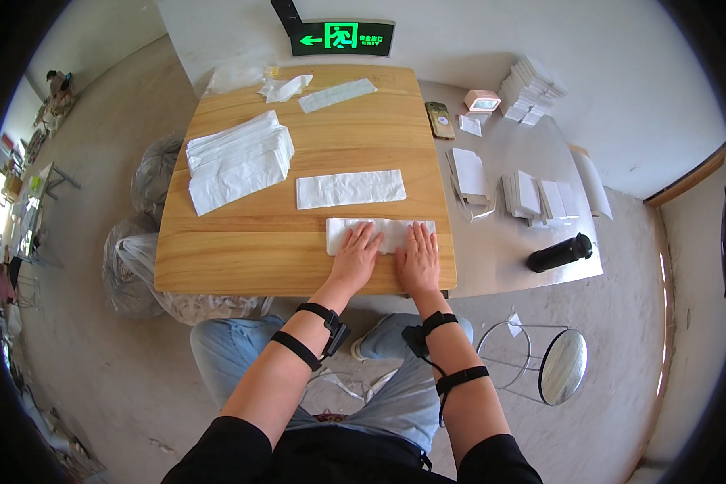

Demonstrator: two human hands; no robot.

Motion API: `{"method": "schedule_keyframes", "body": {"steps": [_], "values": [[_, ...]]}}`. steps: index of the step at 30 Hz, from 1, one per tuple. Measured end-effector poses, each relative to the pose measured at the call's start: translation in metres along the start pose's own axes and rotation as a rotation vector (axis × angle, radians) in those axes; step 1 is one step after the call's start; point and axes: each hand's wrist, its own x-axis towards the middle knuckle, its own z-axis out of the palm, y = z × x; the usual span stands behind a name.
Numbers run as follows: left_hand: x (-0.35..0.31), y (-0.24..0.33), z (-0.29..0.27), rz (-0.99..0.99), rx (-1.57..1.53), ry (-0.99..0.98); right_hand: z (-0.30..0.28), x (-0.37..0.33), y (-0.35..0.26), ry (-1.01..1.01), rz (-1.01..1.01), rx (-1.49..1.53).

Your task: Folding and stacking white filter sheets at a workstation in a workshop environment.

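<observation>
Pale walls [476, 28] and a grey floor [121, 379] surround a wooden table [234, 262], its grain running left to right and its corners rounded. A green sign [343, 39] glows beyond its far edge. Against its right side stands a steel table [500, 262] carrying a phone [440, 120], a pink clock [482, 101], white stacks [532, 89] and a black bottle [560, 253]. A round stool [563, 367] stands on the floor at the right, and plastic bags [129, 274] sit by the wooden table's left side.

Near the front right corner of the wood lies a white strip [391, 234], flat, its long axis running left to right, nearly parallel to the near edge, one short end pointing each way. Left hand [356, 252] and right hand [418, 262] both press on it, open and palm down, fingers extended away from the person, gripping nothing.

Just beyond lies a second strip [352, 189], also lengthwise left to right, its right end slightly farther off. A white pile [238, 161] to the left slants more, right ends farther away; a far strip [337, 95] slants likewise.
</observation>
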Motion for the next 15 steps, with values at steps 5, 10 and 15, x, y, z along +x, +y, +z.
{"method": "schedule_keyframes", "body": {"steps": [5, 10, 15], "values": [[-0.002, 0.000, -0.007, 0.013, -0.043, -0.012, -0.004, 0.010, -0.036, -0.003, -0.162, 0.231], [-0.001, -0.019, -0.028, -0.041, -0.026, -0.007, 0.007, 0.023, -0.055, 0.005, -0.213, 0.284], [-0.006, -0.038, -0.034, -0.031, 0.117, -0.033, 0.015, 0.027, -0.060, -0.155, -0.198, 0.092]]}}
